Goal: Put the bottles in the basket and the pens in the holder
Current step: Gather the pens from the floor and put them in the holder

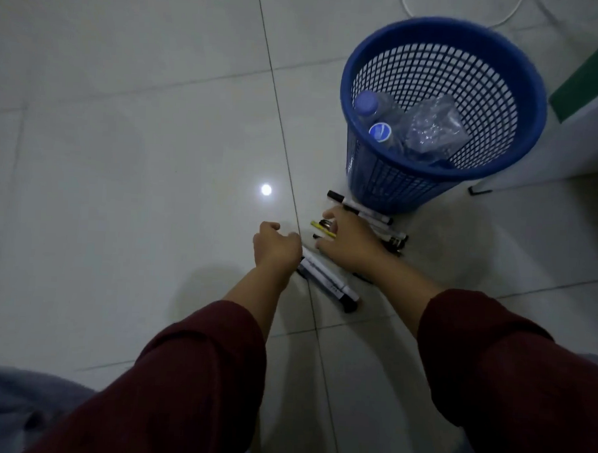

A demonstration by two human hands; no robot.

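Note:
A blue mesh basket (440, 171) stands on the floor at the upper right, with clear plastic bottles (428, 129) with blue caps inside it. Black-and-white markers (360, 210) lie on the floor at its foot. My left hand (276, 246) is curled and grips a bundle of white markers (329, 280) that stick out toward me. Just to the right, my right hand (350, 244) reaches over the pile, thumb and fingers curled round a yellow pen (320, 227) and some dark pens. No pen holder shows in the view.
The floor is glossy pale tile (140, 151) with a lamp reflection on it. A white and green cabinet (583, 112) stands right of the basket, and a white cable (498, 19) lies behind it. Grey cloth (15, 405) is at the bottom left.

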